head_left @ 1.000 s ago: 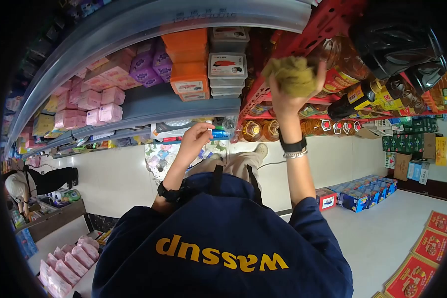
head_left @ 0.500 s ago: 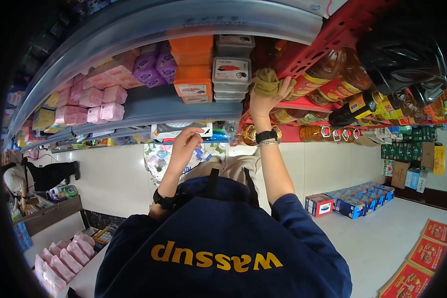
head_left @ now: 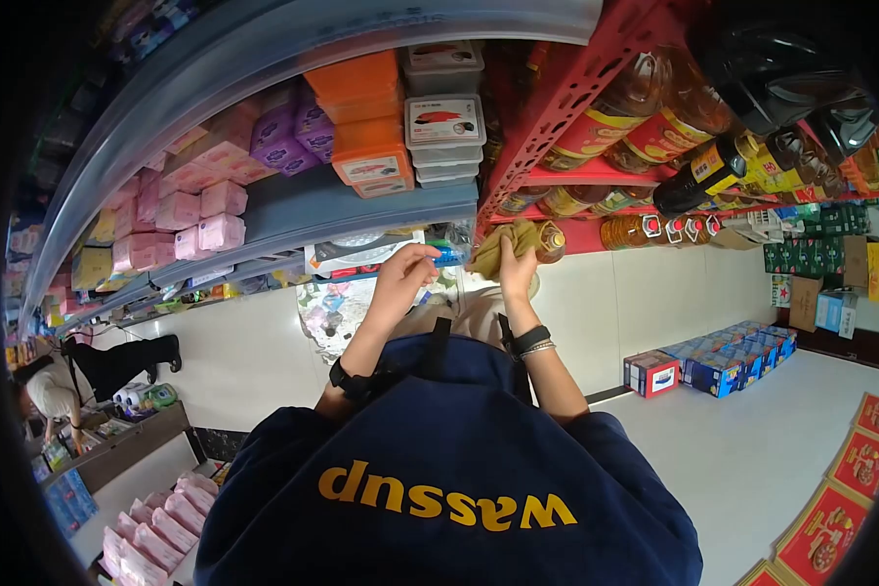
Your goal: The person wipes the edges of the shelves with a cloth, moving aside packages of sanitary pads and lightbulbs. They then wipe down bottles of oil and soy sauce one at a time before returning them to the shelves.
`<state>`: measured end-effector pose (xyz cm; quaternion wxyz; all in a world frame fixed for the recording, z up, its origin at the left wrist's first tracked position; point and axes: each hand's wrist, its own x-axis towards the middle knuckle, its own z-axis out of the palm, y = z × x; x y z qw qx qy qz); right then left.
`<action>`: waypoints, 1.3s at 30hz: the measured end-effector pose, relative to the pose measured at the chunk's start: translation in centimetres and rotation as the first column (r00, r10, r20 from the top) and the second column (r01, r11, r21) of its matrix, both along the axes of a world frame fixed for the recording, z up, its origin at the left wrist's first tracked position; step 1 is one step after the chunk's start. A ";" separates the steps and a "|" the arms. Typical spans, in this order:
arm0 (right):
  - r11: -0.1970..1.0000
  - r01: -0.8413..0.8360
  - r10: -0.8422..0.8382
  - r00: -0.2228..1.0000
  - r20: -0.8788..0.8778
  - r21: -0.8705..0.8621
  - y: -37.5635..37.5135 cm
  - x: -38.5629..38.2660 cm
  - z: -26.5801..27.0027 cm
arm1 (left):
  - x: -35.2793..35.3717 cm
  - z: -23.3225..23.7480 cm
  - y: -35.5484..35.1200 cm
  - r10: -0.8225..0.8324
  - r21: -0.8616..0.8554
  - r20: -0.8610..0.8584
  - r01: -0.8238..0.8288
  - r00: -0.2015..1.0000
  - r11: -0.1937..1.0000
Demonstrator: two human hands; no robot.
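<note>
My right hand [head_left: 518, 276] is closed around a crumpled olive-green cloth [head_left: 503, 249], in front of the lower end of the red perforated shelf post [head_left: 557, 107]. Just left of the cloth is my left hand [head_left: 405, 281], its fingers loosely bent and apart with nothing visible in them. Near its fingertips is a blue item [head_left: 447, 256] at the low shelf edge. A bottle of oil [head_left: 551, 241] stands right behind the cloth. Above are stacked clear plastic boxes [head_left: 445, 122] and orange boxes [head_left: 369, 146] on the grey shelf [head_left: 352, 200].
Pink packs [head_left: 222, 231] and purple packs [head_left: 281, 142] fill the shelf leftward. Large oil bottles [head_left: 596, 137] and a dark sauce bottle [head_left: 698, 176] occupy the red rack. Blue cartons [head_left: 723, 361] line the floor at right. Another person [head_left: 59, 400] bends at far left.
My right hand has brought the cloth down from the upper part of the red post towards my body. My left hand has shifted slightly right, closer to the cloth. The view has turned a little.
</note>
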<state>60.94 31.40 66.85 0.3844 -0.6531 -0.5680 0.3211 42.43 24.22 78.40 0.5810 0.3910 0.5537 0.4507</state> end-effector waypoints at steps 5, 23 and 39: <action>0.814 -0.195 -0.532 0.128 -0.837 -0.547 0.8 1.1 -7.0 | 0.3 -0.2 0.5 0.080 0.028 0.027 -0.081 0.996 0.996; 0.635 -0.130 -0.688 0.352 -0.634 -0.761 5.1 2.8 -11.3 | 0.5 -6.0 -0.7 -0.026 -0.270 0.159 0.069 0.987 0.960; 0.706 -0.184 -0.581 0.403 -0.707 -0.684 -3.6 19.9 -20.1 | 10.8 -26.3 4.5 0.227 -0.586 0.403 0.060 0.887 0.808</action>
